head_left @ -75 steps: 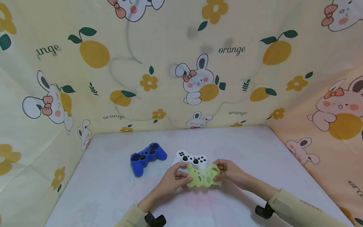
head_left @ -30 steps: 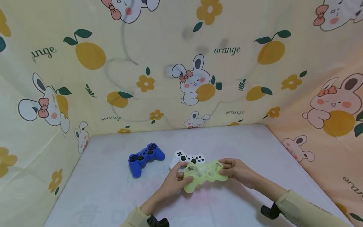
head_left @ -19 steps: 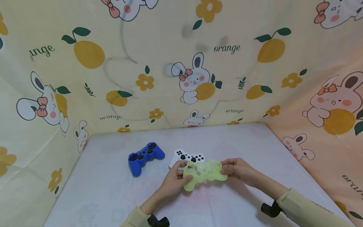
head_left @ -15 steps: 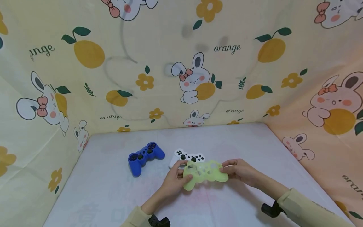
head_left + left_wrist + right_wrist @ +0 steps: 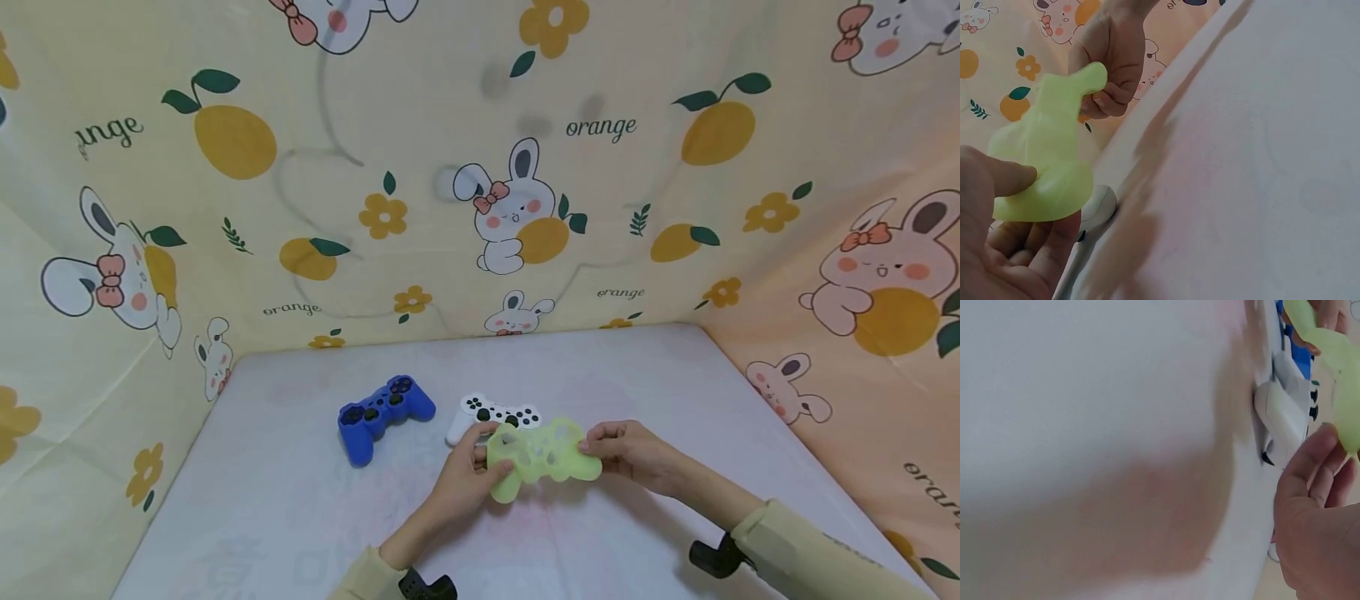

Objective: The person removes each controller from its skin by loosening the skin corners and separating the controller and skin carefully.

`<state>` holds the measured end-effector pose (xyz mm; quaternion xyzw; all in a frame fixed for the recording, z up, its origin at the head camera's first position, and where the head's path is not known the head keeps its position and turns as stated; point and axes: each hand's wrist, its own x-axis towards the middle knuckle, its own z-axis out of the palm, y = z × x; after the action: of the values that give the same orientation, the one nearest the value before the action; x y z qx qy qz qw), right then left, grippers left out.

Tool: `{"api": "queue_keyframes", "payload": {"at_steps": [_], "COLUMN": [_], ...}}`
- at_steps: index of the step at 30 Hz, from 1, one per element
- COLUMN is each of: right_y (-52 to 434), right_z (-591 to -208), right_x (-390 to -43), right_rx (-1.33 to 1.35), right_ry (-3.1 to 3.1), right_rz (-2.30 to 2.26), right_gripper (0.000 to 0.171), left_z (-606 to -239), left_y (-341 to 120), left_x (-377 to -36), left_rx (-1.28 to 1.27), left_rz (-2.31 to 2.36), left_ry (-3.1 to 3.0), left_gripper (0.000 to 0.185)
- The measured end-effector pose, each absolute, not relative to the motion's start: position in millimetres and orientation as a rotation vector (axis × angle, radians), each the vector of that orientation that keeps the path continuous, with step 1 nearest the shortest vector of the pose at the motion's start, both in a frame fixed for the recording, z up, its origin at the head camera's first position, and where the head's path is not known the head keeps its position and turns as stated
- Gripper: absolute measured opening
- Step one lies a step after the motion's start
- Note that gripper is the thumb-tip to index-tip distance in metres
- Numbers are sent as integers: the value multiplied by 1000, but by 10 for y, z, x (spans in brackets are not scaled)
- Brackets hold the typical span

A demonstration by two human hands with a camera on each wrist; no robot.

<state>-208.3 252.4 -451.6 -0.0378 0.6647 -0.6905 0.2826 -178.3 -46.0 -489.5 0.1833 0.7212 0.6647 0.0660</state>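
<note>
A soft yellow-green controller cover (image 5: 542, 455) hangs just above the white table, held at both ends. My left hand (image 5: 474, 473) pinches its left grip, thumb on top (image 5: 1004, 178). My right hand (image 5: 626, 454) pinches its right grip (image 5: 1094, 84). Just behind the cover lies a bare white controller (image 5: 487, 414) with black buttons, seen edge-on in the right wrist view (image 5: 1285, 409). A controller in a blue cover (image 5: 382, 412) lies to its left.
The white table (image 5: 300, 517) is walled on three sides by a yellow cloth printed with rabbits and oranges (image 5: 480, 167). Black wrist mounts sit at both sleeves (image 5: 708, 557).
The green cover has come off the white controller and been pulled toward me. It was crumpled and is now spread out flat between both hands.
</note>
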Motion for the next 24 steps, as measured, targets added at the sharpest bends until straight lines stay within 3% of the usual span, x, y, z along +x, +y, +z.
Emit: {"api": "queue_keyframes", "payload": {"at_steps": [18,24], "right_y": [2621,2606], "right_z": [-4491,-4496], "right_x": [-2074,-2092], "right_rx": [-81,-83], "right_ry": [1762,1772], "right_rz": [-1909,-1878], "right_gripper": [31,24], "left_z": [-4863,-4795], "left_y": [-435,-434], "left_x": [-1757,-1716], "left_rx": [552,559], "left_rz": [2036,2037], "left_ry": [2152,2174], "left_gripper": [51,52]}}
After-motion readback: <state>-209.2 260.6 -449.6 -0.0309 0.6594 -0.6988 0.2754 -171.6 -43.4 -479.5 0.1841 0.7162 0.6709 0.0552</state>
